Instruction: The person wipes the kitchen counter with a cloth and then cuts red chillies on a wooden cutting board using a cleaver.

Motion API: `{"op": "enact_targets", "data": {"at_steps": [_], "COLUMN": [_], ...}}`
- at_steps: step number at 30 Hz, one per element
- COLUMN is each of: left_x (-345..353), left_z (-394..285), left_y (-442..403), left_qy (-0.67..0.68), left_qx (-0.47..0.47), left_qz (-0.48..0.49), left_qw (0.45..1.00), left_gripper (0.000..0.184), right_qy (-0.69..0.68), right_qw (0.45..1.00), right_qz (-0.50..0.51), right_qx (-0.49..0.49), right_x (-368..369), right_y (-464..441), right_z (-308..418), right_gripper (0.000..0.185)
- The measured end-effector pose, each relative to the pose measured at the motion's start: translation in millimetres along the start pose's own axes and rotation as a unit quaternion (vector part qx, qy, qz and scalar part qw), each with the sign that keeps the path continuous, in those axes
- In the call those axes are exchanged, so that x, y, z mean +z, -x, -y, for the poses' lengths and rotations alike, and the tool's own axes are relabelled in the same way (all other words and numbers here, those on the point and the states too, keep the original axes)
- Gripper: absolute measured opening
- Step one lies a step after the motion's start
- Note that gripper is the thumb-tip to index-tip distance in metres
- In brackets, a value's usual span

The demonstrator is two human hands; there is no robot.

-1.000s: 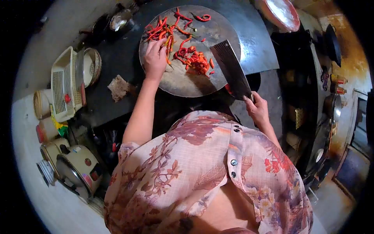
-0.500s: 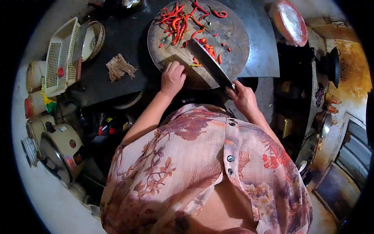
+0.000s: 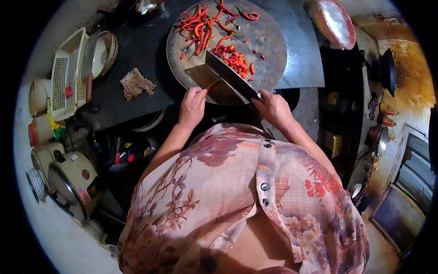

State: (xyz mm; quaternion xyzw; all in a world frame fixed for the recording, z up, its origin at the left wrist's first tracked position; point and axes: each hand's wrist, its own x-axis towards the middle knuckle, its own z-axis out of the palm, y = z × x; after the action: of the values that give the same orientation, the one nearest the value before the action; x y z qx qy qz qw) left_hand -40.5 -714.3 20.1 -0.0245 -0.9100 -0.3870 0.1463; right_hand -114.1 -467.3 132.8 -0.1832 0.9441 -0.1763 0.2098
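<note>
A round cutting board lies on the dark counter. Whole red chilies are spread over its upper left part, and a pile of chopped red chili lies near its middle. My right hand grips the handle of a wide cleaver, whose blade slants up and left beside the chopped pile. At the board's lower left edge my left hand pinches one end of a single chili, which points toward the blade.
A brown fibrous scrap lies on the counter left of the board. Further left stand a cream plastic basket, bowls and a rice cooker. A red-rimmed basin is at the upper right, with a dark wok beyond it.
My left hand has left the whole chilies and come down to the board's near edge with one chili. The cleaver has moved left from the board's right side to beside the chopped pile.
</note>
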Motion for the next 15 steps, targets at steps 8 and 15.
{"op": "enact_targets", "data": {"at_steps": [8, 15], "left_x": [2, 9], "left_z": [-5, 4], "left_y": [-16, -18], "left_qy": [0.006, -0.037], "left_qx": [0.025, 0.043], "left_qz": [0.000, 0.005], "left_qw": [1.000, 0.998], "left_gripper": [0.012, 0.012], "right_qy": [0.026, 0.009], "right_qw": [0.999, 1.000], "right_qz": [0.035, 0.007], "right_qx": [0.021, 0.027], "right_x": [6, 11], "right_y": [-6, -5], "right_z": [5, 8], "right_gripper": [0.029, 0.033]}}
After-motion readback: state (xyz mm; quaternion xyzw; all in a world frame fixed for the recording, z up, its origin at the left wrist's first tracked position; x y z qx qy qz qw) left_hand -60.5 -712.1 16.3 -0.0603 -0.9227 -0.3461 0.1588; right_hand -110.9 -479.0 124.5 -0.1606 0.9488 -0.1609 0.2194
